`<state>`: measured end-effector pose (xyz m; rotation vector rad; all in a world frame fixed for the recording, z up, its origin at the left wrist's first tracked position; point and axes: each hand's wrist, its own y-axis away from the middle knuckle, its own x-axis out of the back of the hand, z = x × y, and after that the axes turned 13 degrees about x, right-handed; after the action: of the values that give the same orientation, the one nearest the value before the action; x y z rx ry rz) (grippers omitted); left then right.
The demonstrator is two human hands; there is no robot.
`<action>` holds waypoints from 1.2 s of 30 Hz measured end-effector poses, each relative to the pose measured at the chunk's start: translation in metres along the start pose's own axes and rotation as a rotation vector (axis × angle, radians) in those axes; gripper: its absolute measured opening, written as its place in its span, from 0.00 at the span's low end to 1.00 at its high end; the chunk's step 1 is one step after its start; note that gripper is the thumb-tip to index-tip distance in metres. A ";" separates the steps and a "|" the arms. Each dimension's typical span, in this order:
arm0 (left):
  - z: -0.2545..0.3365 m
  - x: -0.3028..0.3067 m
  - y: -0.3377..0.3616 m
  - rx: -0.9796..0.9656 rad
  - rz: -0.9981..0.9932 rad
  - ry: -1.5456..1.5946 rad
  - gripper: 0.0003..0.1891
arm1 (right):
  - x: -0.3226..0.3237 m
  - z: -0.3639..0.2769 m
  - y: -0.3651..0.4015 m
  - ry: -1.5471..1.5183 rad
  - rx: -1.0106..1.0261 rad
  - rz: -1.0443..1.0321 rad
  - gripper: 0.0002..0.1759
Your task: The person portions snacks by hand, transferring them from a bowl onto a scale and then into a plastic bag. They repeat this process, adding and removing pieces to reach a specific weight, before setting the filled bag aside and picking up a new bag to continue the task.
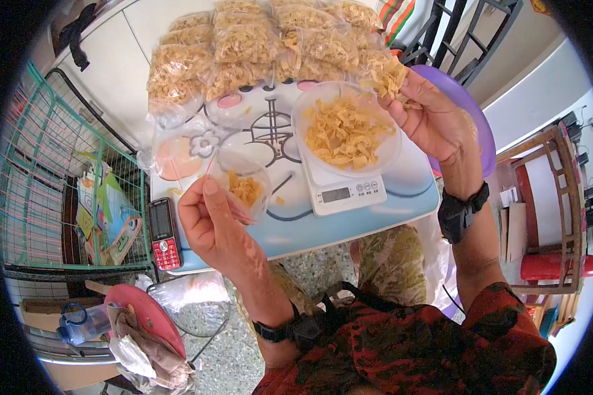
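My left hand (214, 220) pinches the edge of a clear plastic bag (260, 181) at the front left of the table. A few yellow dried strips (245, 189) lie inside that bag. My right hand (435, 118) is raised over the right side, its fingers closed round a handful of curled yellow strips (383, 76). Below and left of it, a clear round bowl (302, 141) with more strips rests on a white digital scale (336, 205). The scale's small display faces me.
Stacked filled bags (244, 43) line the back of the cartoon-print table (290, 227). A red and black keypad phone (165, 234) lies at the left edge. A purple basin (484, 125) stands behind my right wrist. On the left is a green wire cage (53, 178); a pink stool (155, 316) stands lower left.
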<state>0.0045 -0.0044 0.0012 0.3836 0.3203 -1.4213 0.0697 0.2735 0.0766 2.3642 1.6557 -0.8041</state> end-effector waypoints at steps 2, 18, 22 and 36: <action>0.001 -0.001 0.000 0.005 0.012 0.000 0.06 | 0.000 0.001 0.000 -0.018 -0.010 -0.027 0.15; 0.002 0.004 -0.001 0.018 -0.018 0.054 0.08 | -0.105 0.045 0.024 0.364 -0.070 -0.380 0.12; 0.006 0.008 0.000 0.088 -0.015 0.079 0.08 | -0.138 0.080 0.026 0.728 -0.030 -0.472 0.11; 0.006 0.026 -0.008 0.127 -0.078 -0.014 0.07 | -0.151 0.097 0.025 1.154 -0.008 -0.624 0.15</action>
<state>-0.0002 -0.0306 -0.0055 0.4692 0.2361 -1.5249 0.0221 0.0994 0.0655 2.4139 2.8047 0.7599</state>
